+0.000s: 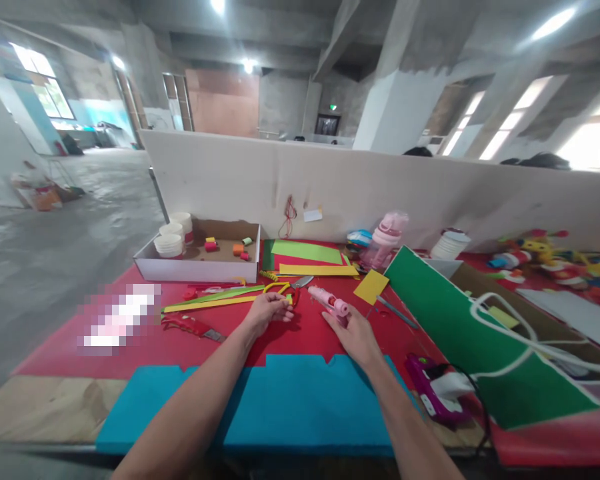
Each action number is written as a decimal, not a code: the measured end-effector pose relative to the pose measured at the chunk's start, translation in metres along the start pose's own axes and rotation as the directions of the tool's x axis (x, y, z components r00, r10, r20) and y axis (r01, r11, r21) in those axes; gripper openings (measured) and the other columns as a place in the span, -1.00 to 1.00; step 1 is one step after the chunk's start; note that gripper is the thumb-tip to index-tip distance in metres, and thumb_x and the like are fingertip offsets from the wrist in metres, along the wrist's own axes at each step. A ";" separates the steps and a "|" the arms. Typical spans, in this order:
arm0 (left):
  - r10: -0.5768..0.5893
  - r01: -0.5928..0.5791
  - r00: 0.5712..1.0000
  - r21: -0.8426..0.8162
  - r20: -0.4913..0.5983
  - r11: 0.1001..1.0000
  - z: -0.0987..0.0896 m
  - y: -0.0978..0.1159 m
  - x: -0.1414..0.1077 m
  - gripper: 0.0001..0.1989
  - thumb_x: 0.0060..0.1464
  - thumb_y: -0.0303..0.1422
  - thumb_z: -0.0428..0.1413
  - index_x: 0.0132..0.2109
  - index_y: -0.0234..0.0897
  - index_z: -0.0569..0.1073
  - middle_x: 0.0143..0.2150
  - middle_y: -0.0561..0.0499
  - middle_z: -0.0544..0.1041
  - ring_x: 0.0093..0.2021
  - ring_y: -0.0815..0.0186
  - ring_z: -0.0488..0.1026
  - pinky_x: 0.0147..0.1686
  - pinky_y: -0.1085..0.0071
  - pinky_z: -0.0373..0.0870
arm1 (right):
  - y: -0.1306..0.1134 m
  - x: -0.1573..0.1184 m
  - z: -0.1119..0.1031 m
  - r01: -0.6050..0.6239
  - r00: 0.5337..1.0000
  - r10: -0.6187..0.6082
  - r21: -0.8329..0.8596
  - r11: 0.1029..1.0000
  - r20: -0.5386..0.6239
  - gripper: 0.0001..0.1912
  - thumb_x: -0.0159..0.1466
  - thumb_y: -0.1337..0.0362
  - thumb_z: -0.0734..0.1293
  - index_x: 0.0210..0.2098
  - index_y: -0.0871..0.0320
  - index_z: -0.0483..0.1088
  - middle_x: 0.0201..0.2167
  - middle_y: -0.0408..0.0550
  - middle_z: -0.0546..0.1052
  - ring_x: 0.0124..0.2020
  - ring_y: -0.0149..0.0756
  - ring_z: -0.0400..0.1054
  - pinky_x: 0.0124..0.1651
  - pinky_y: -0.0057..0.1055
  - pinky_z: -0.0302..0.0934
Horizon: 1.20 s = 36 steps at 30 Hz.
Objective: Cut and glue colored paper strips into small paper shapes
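Observation:
My right hand (353,333) is wrapped round a pink glue gun (330,301), whose nozzle points up and left over the red table cover (170,353). To its left, my left hand (270,312) has its fingers curled together near a small yellow-green piece (289,300); whether it grips that piece is hard to make out. Scissors with yellow handles (277,287) lie just beyond my left hand. Long yellow and green paper strips (213,304) stretch left from there, above a red utility knife (187,325).
A white-sided box (200,271) with cups and small rolls stands back left. Blue sheets (300,407) lie along the front edge. A green board (480,353), white cable and purple power strip (433,400) are at the right. A pink bottle (386,239) stands behind.

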<state>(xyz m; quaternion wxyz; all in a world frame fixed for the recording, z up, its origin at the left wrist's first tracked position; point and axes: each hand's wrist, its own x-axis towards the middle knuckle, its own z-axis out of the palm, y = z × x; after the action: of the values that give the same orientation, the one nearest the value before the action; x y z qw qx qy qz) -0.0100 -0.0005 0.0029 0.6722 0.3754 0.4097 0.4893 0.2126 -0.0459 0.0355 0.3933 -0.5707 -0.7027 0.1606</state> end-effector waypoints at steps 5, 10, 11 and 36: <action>0.006 -0.006 1.000 -0.018 -0.001 1.000 -0.001 -0.002 0.002 -0.84 -0.05 -0.49 0.24 -0.33 -0.43 0.39 -0.44 -0.14 0.56 -0.50 0.28 0.55 -0.47 0.42 0.51 | -0.010 -0.010 0.007 0.059 0.998 -0.059 0.035 0.998 -0.005 -0.60 0.22 0.01 0.25 -0.18 0.24 0.40 -0.28 0.09 0.54 -0.25 -0.15 0.44 -0.17 -0.32 0.29; -0.007 0.007 1.000 -0.035 -0.007 0.999 0.000 -0.002 0.002 -0.86 -0.03 -0.52 0.21 -0.31 -0.42 0.38 -0.43 -0.15 0.57 -0.48 0.26 0.56 -0.46 0.41 0.52 | -0.017 -0.018 0.011 0.047 0.995 -0.056 0.109 0.993 0.080 -0.62 0.24 0.05 0.25 -0.17 0.23 0.44 -0.25 0.08 0.57 -0.22 -0.14 0.47 -0.20 -0.36 0.31; -0.009 0.008 1.000 -0.037 -0.009 0.999 -0.001 -0.003 0.002 -0.87 -0.02 -0.53 0.20 -0.31 -0.43 0.38 -0.43 -0.15 0.57 -0.48 0.26 0.56 -0.46 0.41 0.52 | -0.018 -0.020 0.011 0.057 0.994 -0.067 0.115 0.992 0.083 -0.63 0.25 0.05 0.25 -0.16 0.23 0.44 -0.25 0.08 0.57 -0.21 -0.14 0.47 -0.19 -0.36 0.31; -0.017 0.017 1.000 -0.034 0.000 0.999 -0.003 -0.004 0.002 -0.82 -0.05 -0.47 0.25 -0.32 -0.44 0.40 -0.39 -0.18 0.59 -0.46 0.27 0.57 -0.46 0.44 0.52 | -0.016 -0.029 0.029 0.133 0.985 -0.139 0.065 0.989 0.103 -0.63 0.31 0.08 0.18 -0.03 0.21 0.32 -0.10 0.14 0.50 -0.07 -0.13 0.41 -0.06 -0.31 0.29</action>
<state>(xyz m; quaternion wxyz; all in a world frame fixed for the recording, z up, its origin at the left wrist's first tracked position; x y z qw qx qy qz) -0.0108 0.0004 -0.0024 0.6827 0.3602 0.4045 0.4905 0.1812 -0.0714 0.0170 0.3813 -0.5004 -0.7553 0.1838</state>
